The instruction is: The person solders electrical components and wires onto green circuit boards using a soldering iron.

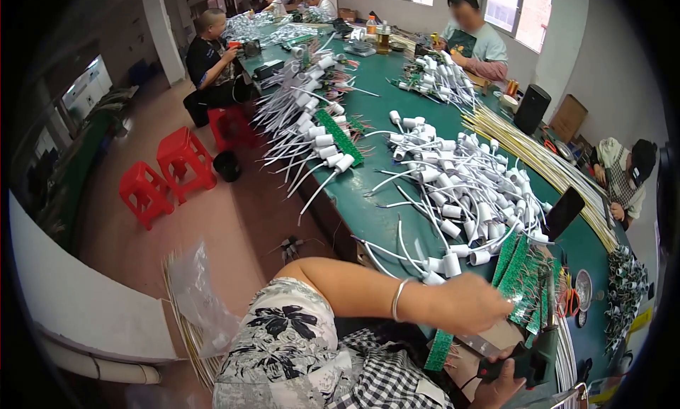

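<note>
In the head view, the left hand [464, 303] was curled up like a fist, just beside the green circuit boards [524, 295] with their thin, thready wires. I could not tell if its fingers were pinching anything. A shiny bracelet [398, 299] was around that wrist. The right hand [499, 386] was lower down, with its fingers wrapped around a black hand tool [531, 361] that had a red part. A green board strip [439, 349] lay to the left of the tool.

Past the left hand, a big, messy pile of white lamp holders [453, 175] with white wires sat on the green table [365, 210]. A black phone [564, 212] was tilted up beside the pile. Orange-handled scissors [569, 300] lay to the right of the boards. Red stools [184, 157] stood on the floor at the left.
</note>
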`<state>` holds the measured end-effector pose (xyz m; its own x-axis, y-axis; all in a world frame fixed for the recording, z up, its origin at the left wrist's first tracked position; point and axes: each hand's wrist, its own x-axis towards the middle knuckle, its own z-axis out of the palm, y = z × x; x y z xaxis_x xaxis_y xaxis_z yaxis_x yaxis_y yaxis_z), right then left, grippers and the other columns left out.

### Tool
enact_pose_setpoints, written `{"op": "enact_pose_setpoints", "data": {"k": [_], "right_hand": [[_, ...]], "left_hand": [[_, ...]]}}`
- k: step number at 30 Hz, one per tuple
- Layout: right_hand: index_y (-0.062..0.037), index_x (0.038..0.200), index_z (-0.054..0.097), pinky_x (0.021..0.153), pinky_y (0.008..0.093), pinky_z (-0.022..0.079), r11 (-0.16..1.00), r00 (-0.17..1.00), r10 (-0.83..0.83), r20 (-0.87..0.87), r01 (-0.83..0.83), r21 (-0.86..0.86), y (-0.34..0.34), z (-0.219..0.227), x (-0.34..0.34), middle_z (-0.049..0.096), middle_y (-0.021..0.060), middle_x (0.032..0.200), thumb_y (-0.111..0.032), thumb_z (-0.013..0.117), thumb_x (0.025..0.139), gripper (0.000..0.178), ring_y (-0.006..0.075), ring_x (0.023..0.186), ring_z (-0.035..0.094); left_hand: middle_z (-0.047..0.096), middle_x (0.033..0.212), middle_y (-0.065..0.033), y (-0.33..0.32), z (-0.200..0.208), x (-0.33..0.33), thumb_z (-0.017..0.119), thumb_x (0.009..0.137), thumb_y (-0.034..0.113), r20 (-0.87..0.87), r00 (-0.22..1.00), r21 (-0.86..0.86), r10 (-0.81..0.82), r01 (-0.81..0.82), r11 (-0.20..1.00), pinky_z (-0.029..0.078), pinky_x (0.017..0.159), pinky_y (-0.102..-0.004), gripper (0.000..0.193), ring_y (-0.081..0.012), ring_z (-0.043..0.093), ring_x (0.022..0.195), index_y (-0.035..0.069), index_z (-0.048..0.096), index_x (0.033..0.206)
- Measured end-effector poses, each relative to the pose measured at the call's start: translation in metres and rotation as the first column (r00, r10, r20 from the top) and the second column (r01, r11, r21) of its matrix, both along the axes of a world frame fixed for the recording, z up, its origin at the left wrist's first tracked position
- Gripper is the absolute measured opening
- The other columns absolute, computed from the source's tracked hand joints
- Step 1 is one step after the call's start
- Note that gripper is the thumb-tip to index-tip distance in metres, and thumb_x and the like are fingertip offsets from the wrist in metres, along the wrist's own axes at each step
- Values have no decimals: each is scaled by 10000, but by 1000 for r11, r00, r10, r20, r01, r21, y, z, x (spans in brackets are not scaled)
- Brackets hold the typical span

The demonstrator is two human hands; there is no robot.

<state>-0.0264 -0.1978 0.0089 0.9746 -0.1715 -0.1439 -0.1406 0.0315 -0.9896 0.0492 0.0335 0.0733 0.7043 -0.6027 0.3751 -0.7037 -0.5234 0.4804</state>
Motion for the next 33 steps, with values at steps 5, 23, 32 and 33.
{"op": "enact_pose_setpoints", "data": {"k": [5,23,32,33], "right_hand": [[-22,1099,580,738,328,473,808,965,111,236,51,-587,22,-19,-8,653,82,882,-227,521,909,286,182,767,610],[-43,1332,323,817,325,495,967,988,2,152,-40,250,100,12,-46,571,149,1076,17,467,903,456,198,918,595],[-31,1332,320,824,298,480,996,967,4,254,-26,83,62,-19,-40,561,120,1067,14,468,908,452,170,926,579],[-31,1332,320,824,298,480,996,969,-4,247,-18,86,57,-21,-39,561,120,1067,14,468,908,452,170,926,579]], "left_hand": [[588,725,-140,-10,-23,-44,528,799,181,-96,995,-158,-14,-1,987,478,563,-448,146,-337,597,656,47,513,855],[593,784,-171,2,-69,-102,531,816,169,-355,934,-549,-44,-170,818,446,628,-458,183,-377,587,741,39,495,939],[593,813,-163,-15,-77,-91,540,831,197,-475,869,-570,-137,-186,801,441,649,-433,198,-367,579,778,39,514,948],[593,817,-162,-18,-77,-89,541,832,194,-489,861,-579,-139,-201,790,441,650,-432,197,-364,578,776,37,514,947]]}}
